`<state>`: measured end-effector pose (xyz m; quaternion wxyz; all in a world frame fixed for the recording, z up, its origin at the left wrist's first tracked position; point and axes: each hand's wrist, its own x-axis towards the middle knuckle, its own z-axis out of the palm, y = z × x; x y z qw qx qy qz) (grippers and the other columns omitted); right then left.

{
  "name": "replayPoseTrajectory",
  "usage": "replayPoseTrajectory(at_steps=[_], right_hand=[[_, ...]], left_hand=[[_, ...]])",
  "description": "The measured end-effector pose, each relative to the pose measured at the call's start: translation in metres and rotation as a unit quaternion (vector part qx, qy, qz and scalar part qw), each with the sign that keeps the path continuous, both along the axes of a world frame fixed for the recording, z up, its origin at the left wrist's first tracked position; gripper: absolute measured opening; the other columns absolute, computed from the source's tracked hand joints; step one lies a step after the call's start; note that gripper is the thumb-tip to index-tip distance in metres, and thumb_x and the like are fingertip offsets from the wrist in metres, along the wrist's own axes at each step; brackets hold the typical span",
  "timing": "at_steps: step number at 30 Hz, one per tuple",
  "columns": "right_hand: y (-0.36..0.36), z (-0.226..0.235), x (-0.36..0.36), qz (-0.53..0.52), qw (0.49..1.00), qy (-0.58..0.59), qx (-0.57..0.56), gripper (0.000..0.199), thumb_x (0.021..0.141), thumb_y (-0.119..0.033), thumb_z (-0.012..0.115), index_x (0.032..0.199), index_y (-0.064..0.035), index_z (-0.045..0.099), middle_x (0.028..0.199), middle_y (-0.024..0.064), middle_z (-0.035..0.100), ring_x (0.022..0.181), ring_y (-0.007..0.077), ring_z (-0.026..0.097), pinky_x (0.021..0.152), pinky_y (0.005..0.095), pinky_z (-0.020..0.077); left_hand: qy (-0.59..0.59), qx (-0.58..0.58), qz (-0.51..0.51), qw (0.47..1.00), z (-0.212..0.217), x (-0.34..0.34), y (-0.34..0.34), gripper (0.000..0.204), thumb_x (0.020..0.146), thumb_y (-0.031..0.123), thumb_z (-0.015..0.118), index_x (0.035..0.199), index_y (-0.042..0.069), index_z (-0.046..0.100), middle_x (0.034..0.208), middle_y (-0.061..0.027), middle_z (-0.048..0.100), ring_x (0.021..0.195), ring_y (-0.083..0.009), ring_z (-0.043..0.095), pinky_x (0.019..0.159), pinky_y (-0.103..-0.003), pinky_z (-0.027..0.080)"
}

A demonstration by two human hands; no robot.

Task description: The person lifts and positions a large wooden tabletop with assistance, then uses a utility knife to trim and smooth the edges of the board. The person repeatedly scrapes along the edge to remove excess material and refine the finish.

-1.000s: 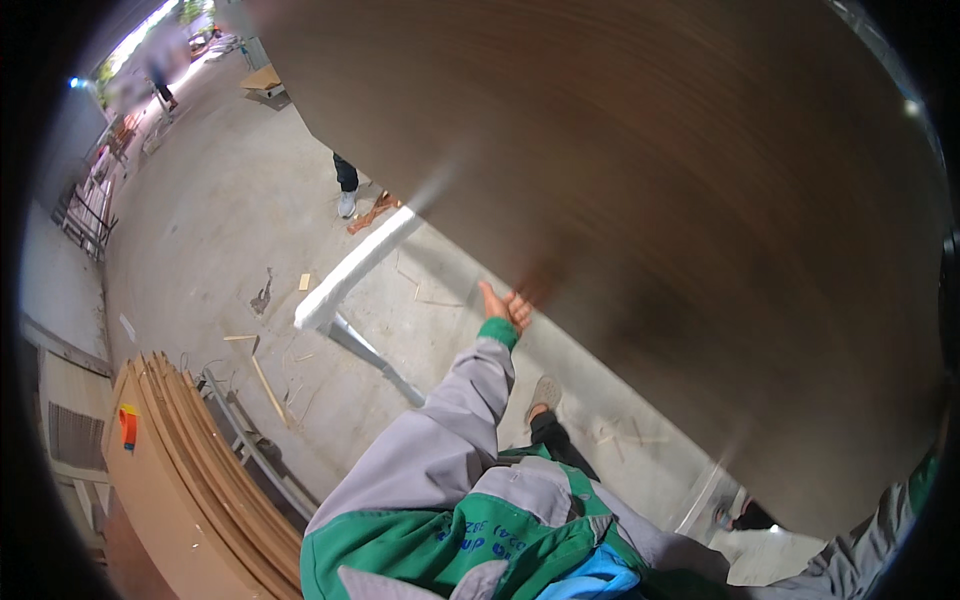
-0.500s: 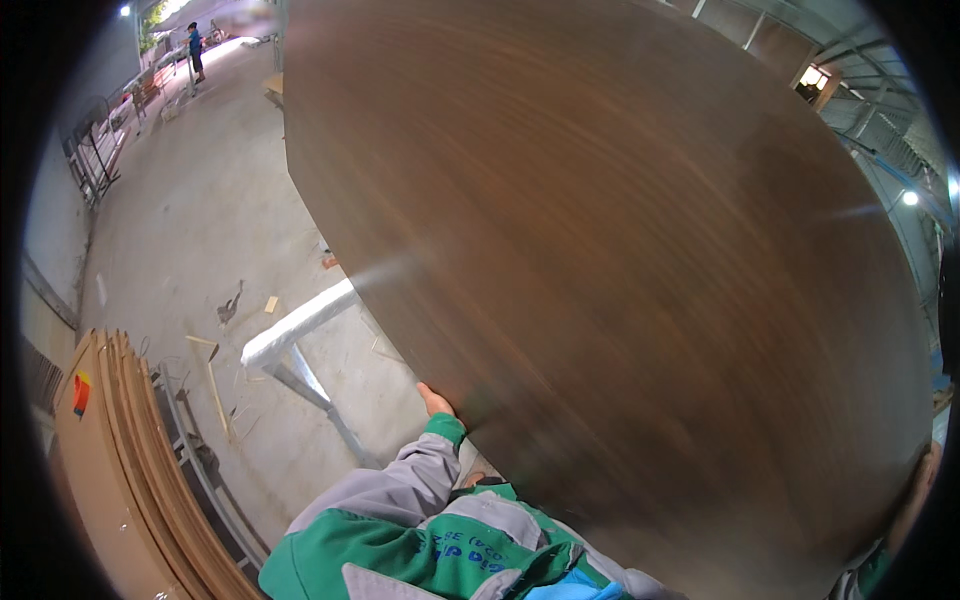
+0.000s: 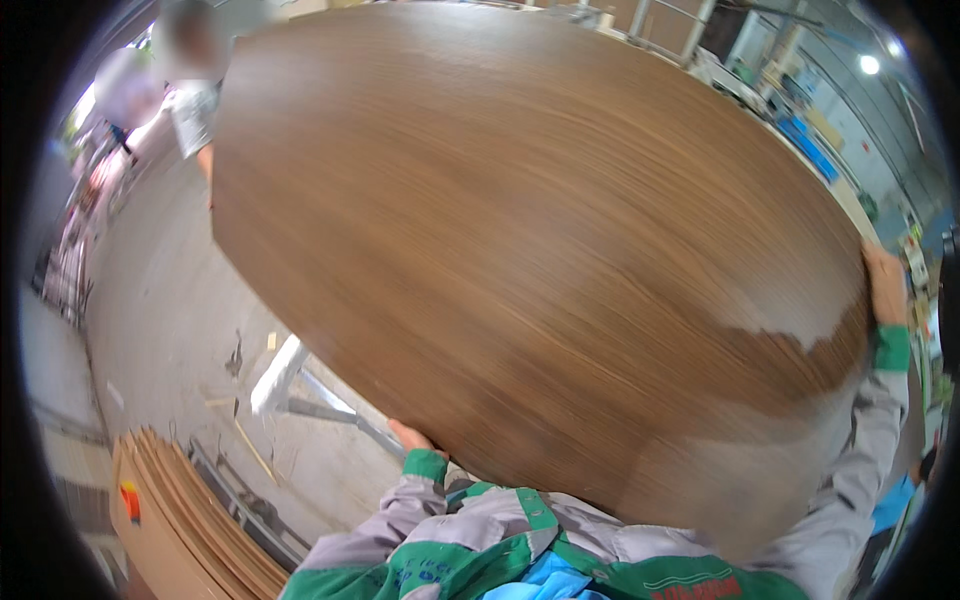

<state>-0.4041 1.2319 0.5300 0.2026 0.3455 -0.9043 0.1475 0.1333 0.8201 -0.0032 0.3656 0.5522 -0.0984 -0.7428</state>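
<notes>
Board [image 3: 540, 250], brown and wood-grained: being held between the left hand [image 3: 413, 438] and the right hand [image 3: 884, 285], filling the space from one to the other and reaching far ahead of both. Closing the left hand on the near edge, showing one side of it and hiding the rest beneath; not showing how far under. Wrapping the right hand round the right-hand edge, keeping its back in sight and the fingertips out of it.

Touching wood now with the left hand, after hanging open beside that same edge a second ago. Bringing the right hand clearly into sight too, after showing only partly near the rim half a second ago. Gripping at two edges, so probably spreading the weight and steadying the board better than with one hand alone. Probably also getting support beyond the left hand, judging by another person [image 3: 193, 112] standing at the far-left edge and reaching an arm down beside it; cannot tell whether gripping.

Covering part of a white-wrapped frame [image 3: 275, 378], lower down and left of the left hand. Leaving a stack of brown panels [image 3: 200, 510] farther left of that hand, bearing a small orange thing [image 3: 130, 502], and a wood strip [image 3: 257, 452] lying on the floor [image 3: 160, 300] between.
</notes>
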Motion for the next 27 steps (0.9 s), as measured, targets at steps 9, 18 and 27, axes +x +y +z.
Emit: replayPoseTrajectory(at_steps=[9, 18, 27], right_hand=[[-0.092, -0.120, -0.103, -0.200, 0.956, -0.139, 0.164, 0.093, 0.098, -0.081, 0.027, 0.128, -0.0057, 0.073, 0.130, 0.0273, 0.068, 0.123, 0.0446, 0.062, 0.109, 0.0496, 0.0417], [-0.133, -0.276, -0.189, -0.217, 0.926, -0.247, 0.185, 0.104, 0.094, -0.086, 0.027, 0.132, 0.0027, 0.068, 0.137, 0.0319, 0.062, 0.134, 0.0451, 0.056, 0.113, 0.0504, 0.0392], [-0.156, -0.422, -0.235, -0.200, 0.908, -0.288, 0.229, 0.113, 0.092, -0.089, 0.027, 0.130, 0.0098, 0.067, 0.136, 0.0353, 0.060, 0.133, 0.0459, 0.057, 0.113, 0.0511, 0.0400]], left_hand=[[0.013, -0.060, -0.029, 0.998, -0.006, 0.004, 0.005, 0.095, 0.100, 0.082, 0.024, 0.163, 0.012, 0.033, 0.167, -0.0117, 0.035, 0.149, -0.0338, 0.037, 0.123, -0.048, 0.031], [-0.149, -0.149, 0.002, 0.978, 0.024, -0.031, 0.020, 0.098, 0.100, 0.079, 0.037, 0.155, -0.003, 0.042, 0.155, -0.0140, 0.050, 0.136, -0.0298, 0.051, 0.116, -0.040, 0.040], [-0.316, -0.061, -0.052, 0.945, 0.015, -0.025, 0.014, 0.101, 0.095, 0.080, 0.050, 0.137, -0.011, 0.060, 0.136, -0.0194, 0.066, 0.122, -0.0309, 0.063, 0.106, -0.039, 0.048]])
